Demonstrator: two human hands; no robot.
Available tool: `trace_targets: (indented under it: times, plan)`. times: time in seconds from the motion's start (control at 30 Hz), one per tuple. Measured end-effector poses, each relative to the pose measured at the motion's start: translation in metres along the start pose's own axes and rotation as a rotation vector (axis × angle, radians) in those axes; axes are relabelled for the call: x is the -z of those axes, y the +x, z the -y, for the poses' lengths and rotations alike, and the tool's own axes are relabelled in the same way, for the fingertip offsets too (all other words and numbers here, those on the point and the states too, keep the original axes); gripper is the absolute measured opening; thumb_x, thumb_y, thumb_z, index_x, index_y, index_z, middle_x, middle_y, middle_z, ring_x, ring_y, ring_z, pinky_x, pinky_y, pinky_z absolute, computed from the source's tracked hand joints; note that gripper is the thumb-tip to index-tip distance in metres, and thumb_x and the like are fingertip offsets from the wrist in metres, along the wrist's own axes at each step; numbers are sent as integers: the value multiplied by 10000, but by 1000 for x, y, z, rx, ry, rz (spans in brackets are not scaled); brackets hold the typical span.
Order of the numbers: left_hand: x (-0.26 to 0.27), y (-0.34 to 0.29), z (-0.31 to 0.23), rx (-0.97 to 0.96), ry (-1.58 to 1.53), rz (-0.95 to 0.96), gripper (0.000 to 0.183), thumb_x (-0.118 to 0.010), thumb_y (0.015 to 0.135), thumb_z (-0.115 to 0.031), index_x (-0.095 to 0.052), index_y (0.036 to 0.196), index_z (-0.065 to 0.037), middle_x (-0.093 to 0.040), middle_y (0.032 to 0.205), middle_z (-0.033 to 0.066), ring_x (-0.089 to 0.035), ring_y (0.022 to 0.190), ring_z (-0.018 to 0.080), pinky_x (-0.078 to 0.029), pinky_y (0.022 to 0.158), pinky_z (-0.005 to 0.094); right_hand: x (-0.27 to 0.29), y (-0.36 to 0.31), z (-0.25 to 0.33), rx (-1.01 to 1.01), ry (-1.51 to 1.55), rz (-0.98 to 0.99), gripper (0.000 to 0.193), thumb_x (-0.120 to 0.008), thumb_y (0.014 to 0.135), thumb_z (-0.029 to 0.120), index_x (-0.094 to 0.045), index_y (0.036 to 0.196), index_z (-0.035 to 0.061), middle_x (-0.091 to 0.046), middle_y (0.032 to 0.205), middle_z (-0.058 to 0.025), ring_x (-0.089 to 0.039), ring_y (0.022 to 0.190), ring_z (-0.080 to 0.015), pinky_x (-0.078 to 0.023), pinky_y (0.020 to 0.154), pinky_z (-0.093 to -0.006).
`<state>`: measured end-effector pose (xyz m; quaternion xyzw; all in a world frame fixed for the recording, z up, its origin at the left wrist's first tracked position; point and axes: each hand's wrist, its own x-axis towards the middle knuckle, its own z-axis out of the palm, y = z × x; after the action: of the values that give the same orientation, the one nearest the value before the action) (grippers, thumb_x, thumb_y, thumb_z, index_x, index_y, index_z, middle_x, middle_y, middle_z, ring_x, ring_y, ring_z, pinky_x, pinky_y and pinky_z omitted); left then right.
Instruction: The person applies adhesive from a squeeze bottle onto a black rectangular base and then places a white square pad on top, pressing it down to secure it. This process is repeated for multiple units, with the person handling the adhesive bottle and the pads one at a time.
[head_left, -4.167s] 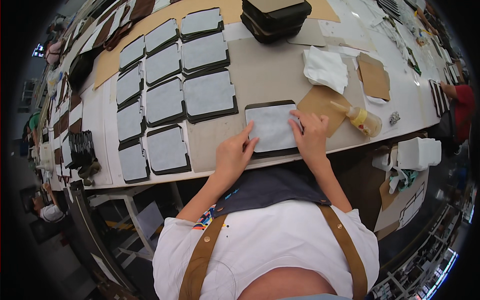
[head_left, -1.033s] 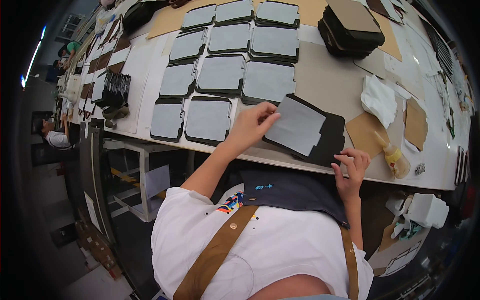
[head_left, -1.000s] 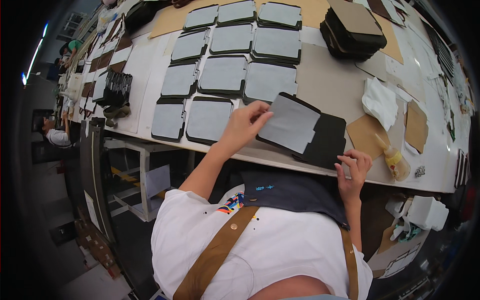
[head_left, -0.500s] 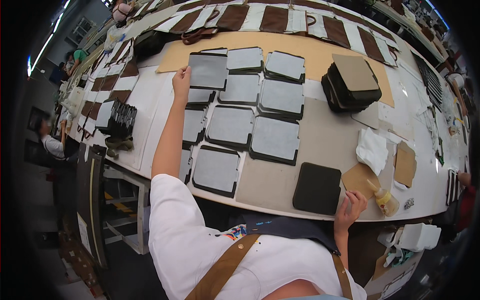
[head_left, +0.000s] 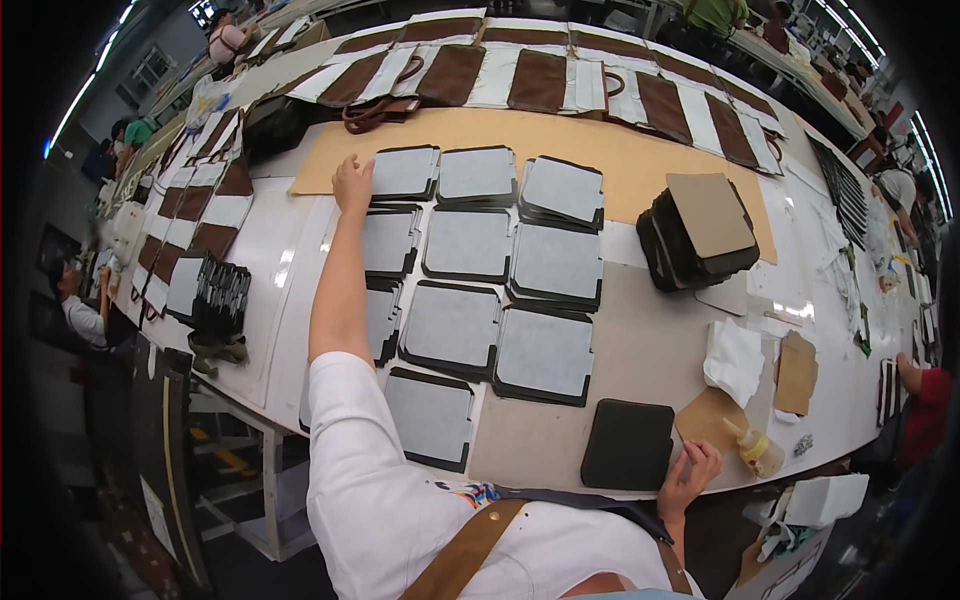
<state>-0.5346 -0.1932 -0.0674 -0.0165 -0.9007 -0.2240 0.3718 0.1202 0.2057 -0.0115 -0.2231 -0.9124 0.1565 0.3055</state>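
A worker's left hand (head_left: 352,183) is now reaching far across the worktop (head_left: 640,330), fingers curled loosely and resting on the near corner of a grey-faced panel (head_left: 404,171) at the far left of the laid-out rows. A second ago that hand was lifting a grey sheet off the dark panel close to the body; the arm has since swung out to full stretch, and the sheet appears to be joining the far row, though whether the fingers are pinching it or merely pressing it flat cannot be told. The right hand (head_left: 690,472) is staying behind at the worktop's near edge, fingers spread and lightly touching the surface just beside the bare dark panel (head_left: 629,444), which is now lying uncovered. A small glue bottle (head_left: 752,448) is lying on brown card just right of that hand. The grid of grey panels is filling out between the two hands, suggesting another piece has been added to the set.
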Motion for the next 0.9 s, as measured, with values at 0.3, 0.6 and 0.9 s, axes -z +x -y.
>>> trace_targets:
  times: [0.3,0.6,0.9]
  plan:
    - [88,-9,-105,61,-610,272,264,-698,940,-275,-712,951,-11,-719,840,74,-662,806,142,-502,782,287,10,2,-9,-89,96,-125,215,-596,916,45,-621,1128,20,-589,1151,-141,-511,1126,-321,-334,1046,-458]
    - [258,-136,-246,-398,-745,831,228,-628,985,-191,-668,840,-20,-675,828,37,-610,800,142,-447,833,288,92,-10,-173,-555,-60,-184,456,-629,982,306,-568,1317,3,-576,1283,-174,-527,1185,-305,-375,1045,-413]
    - [286,-242,-317,-766,-745,931,44,-685,911,-103,-707,897,-67,-710,902,41,-625,897,211,-388,1001,386,90,-7,-195,-745,100,60,603,-585,961,555,-593,1340,86,-613,1177,-131,-555,1073,-232,-428,989,-378]
